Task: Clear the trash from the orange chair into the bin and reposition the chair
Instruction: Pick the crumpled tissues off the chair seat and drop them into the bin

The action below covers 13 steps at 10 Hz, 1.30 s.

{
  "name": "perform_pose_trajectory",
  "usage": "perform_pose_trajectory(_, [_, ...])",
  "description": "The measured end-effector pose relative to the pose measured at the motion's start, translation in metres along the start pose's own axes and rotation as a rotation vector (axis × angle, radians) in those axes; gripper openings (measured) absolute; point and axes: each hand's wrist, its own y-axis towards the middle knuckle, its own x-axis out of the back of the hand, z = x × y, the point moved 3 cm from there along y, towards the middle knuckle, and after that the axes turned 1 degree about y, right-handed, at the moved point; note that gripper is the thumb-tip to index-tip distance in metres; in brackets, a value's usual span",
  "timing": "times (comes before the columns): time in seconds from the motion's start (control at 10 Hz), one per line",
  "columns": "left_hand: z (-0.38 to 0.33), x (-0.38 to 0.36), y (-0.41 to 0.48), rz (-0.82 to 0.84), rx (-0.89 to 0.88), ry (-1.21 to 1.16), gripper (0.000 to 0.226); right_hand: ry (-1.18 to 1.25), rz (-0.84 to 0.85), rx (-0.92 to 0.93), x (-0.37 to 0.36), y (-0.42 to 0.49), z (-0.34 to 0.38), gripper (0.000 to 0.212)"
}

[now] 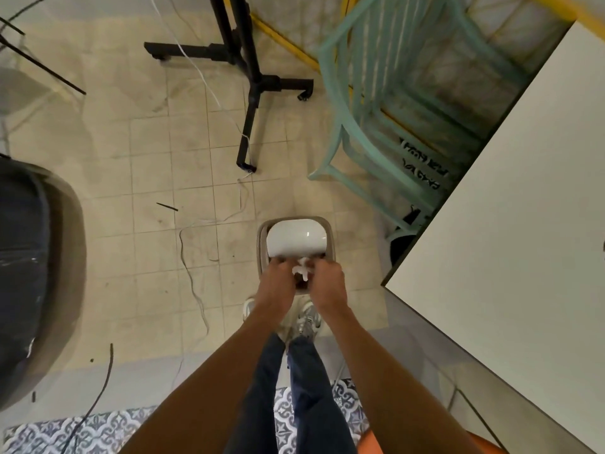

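Observation:
A small beige bin (330,234) stands on the tiled floor in front of my feet, its white lid (296,239) tipped up at the far side. Both hands hover over its open mouth. My left hand (278,283) and my right hand (327,283) meet there, and their fingers pinch crumpled white paper trash (302,268) between them. A sliver of the orange chair (471,445) shows at the bottom right edge, behind my right arm.
A white table (523,224) fills the right side. A turquoise chair (376,126) stands beyond the bin, a black wheeled stand (255,83) farther back, and a large dark round bin (29,273) at the left. Loose cables (193,283) lie on the floor.

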Motion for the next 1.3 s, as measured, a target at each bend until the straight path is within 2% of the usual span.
perform_pose_trajectory(0.1, [0.002, -0.012, 0.007, -0.019, -0.044, 0.033, 0.023, 0.137, -0.021, 0.015, -0.006, 0.001, -0.002, 0.022])
perform_pose_trajectory(0.3, [0.007, -0.027, 0.006, 0.116, 0.047, 0.051, 0.043, -0.125, 0.006, 0.303, -0.014, -0.006, -0.003, 0.03])
perform_pose_trajectory(0.4, [0.008, -0.026, 0.002, 0.118, 0.044, 0.044, 0.048, -0.175, -0.042, 0.318, -0.01, -0.011, -0.004, 0.036])
perform_pose_trajectory(0.5, [0.005, -0.015, -0.011, 0.105, -0.039, 0.093, 0.06, -0.304, -0.028, 0.347, -0.006, -0.017, -0.005, 0.036])
perform_pose_trajectory(0.6, [0.003, -0.003, -0.024, 0.089, -0.075, 0.112, 0.054, -0.391, -0.04, 0.299, -0.003, -0.027, -0.006, 0.031])
perform_pose_trajectory(0.7, [-0.003, 0.011, -0.041, 0.104, -0.091, 0.169, 0.055, -0.49, -0.045, 0.262, 0.002, -0.038, -0.006, 0.054])
perform_pose_trajectory(0.8, [-0.006, 0.026, -0.057, 0.1, -0.11, 0.221, 0.059, -0.456, -0.109, 0.228, 0.009, -0.06, 0.001, 0.062])
perform_pose_trajectory(1.0, [-0.027, 0.064, -0.098, 0.074, -0.382, 0.335, 0.057, -0.357, -0.343, 0.174, 0.03, -0.137, 0.007, 0.051])
perform_pose_trajectory(1.3, [-0.066, 0.067, -0.157, 0.058, -0.724, 0.452, 0.05, -0.24, -0.614, 0.013, 0.047, -0.247, -0.048, 0.053])
